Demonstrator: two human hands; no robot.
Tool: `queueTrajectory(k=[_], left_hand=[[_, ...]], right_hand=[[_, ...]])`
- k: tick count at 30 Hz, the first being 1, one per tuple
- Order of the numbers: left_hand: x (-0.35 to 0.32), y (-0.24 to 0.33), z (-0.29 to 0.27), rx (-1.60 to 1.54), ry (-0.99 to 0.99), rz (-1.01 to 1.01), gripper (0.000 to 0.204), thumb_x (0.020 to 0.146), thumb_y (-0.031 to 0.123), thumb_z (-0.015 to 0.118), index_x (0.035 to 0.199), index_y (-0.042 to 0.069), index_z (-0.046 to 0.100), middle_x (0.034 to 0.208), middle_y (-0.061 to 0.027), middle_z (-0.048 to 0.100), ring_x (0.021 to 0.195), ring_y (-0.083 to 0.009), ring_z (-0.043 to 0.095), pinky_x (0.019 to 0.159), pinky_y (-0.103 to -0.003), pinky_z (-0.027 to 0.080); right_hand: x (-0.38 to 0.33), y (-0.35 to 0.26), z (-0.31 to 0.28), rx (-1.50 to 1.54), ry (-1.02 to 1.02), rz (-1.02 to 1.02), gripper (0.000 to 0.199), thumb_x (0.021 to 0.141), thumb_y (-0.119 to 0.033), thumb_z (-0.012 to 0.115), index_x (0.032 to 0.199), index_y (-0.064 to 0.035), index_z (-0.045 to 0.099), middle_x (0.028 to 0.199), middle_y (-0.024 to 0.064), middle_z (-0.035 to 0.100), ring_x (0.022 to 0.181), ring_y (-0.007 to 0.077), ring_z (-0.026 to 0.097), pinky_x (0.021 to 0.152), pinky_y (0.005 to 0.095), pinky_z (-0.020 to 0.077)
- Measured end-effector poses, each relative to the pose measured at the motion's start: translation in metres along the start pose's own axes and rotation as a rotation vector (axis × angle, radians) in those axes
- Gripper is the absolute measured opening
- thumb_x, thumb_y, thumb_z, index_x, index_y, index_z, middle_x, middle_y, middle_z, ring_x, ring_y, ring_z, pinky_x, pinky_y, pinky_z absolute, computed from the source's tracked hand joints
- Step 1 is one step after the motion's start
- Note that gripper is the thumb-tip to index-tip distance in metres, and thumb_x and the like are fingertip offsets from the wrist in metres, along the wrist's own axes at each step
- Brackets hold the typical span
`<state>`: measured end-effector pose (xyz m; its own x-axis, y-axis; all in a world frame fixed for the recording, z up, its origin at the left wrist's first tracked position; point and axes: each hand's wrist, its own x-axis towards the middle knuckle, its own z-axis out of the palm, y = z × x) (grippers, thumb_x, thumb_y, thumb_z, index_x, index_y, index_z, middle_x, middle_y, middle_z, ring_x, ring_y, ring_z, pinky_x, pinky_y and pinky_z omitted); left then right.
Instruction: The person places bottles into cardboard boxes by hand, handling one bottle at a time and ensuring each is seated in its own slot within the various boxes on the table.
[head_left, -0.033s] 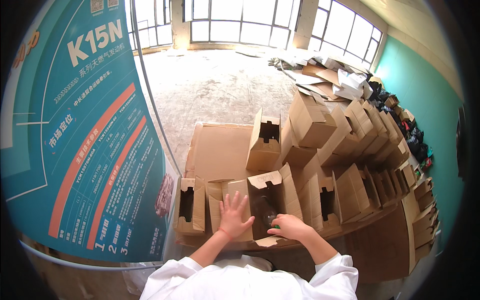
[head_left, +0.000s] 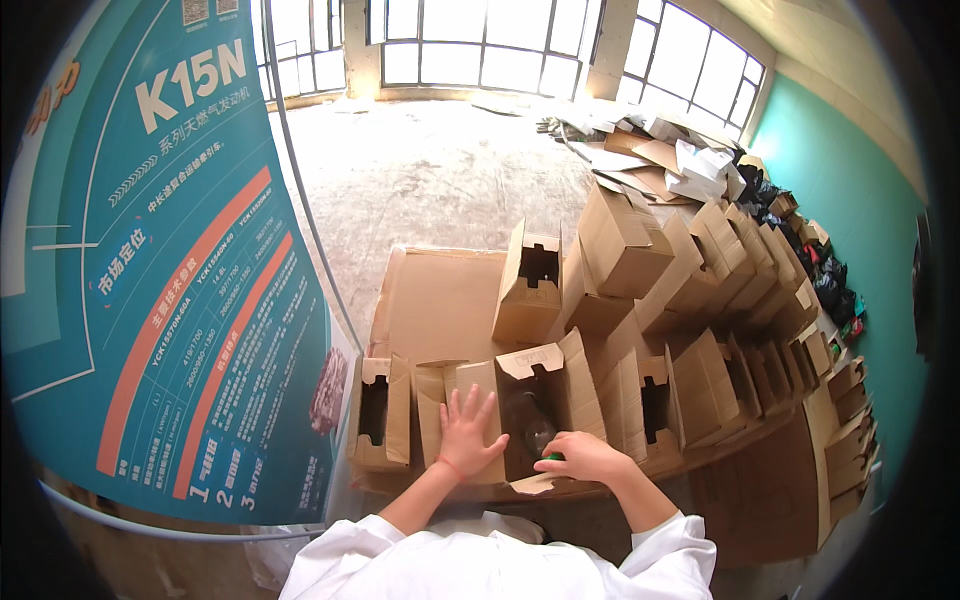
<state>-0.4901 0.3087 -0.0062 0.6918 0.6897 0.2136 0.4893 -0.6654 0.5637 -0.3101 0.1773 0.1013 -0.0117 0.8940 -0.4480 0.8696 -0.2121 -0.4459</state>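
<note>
An open cardboard box stands in front of me with its flaps up. Inside it lies a dark-looking clear bottle, tilted toward me, with a green cap. The fingers of my right hand are closed around the cap at the near edge of the box. My left hand is spread flat against the raised left flap, holding nothing. Shadow hides the far end of the bottle, and my fingers cover part of the cap.
Several open boxes line the right, with more boxes behind. A narrow box stands at the left, beside a tall teal banner. Flattened cardboard lies beyond, and scrap is heaped along the green wall.
My right hand has shifted very slightly to the right, still on the green cap. My left hand and the boxes have stayed in place.
</note>
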Motion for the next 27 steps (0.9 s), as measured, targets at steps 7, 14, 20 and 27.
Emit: queueTrajectory(k=[7, 14, 20, 27], left_hand=[[0.001, 0.001, 0.002, 0.001, 0.005, 0.026, 0.078, 0.078, 0.048, 0.065, 0.145, 0.018, 0.037, 0.152, -0.0159, 0.023, 0.140, -0.0451, 0.012, 0.112, -0.060, 0.008], [0.000, 0.001, 0.000, 0.010, 0.032, 0.041, 0.077, 0.078, 0.052, 0.064, 0.143, 0.017, 0.040, 0.151, -0.0180, 0.025, 0.139, -0.0464, 0.015, 0.112, -0.060, 0.009], [0.002, 0.002, -0.003, -0.088, 0.117, 0.135, 0.084, 0.074, 0.051, 0.072, 0.144, 0.018, 0.038, 0.153, -0.0232, 0.017, 0.141, -0.0435, 0.015, 0.113, -0.055, 0.014], [-0.005, 0.049, -0.046, -0.473, 0.124, 0.375, 0.104, 0.070, 0.037, 0.080, 0.149, 0.005, 0.020, 0.153, -0.0260, 0.012, 0.142, -0.0407, 0.018, 0.112, -0.047, 0.028]], right_hand=[[-0.028, 0.003, -0.002, -0.142, 0.168, -0.081, 0.057, 0.073, -0.024, 0.077, 0.123, -0.0062, 0.057, 0.116, 0.0130, 0.061, 0.110, 0.0312, 0.057, 0.094, 0.0382, 0.0463], [0.027, 0.006, 0.007, -0.502, 0.369, 0.115, 0.101, 0.061, -0.036, 0.085, 0.143, -0.0136, 0.032, 0.147, 0.0140, 0.029, 0.137, 0.0321, 0.029, 0.106, 0.0504, 0.0351], [0.067, -0.006, -0.020, -0.544, 0.211, 0.259, 0.131, 0.051, -0.042, 0.090, 0.151, -0.0189, 0.009, 0.158, 0.0134, -0.005, 0.145, 0.0354, 0.007, 0.103, 0.0709, 0.0231], [0.082, 0.020, -0.009, -0.331, 0.372, 0.057, 0.092, 0.068, -0.028, 0.083, 0.143, -0.0129, 0.032, 0.146, 0.0154, 0.035, 0.136, 0.0331, 0.032, 0.110, 0.0557, 0.0242]])
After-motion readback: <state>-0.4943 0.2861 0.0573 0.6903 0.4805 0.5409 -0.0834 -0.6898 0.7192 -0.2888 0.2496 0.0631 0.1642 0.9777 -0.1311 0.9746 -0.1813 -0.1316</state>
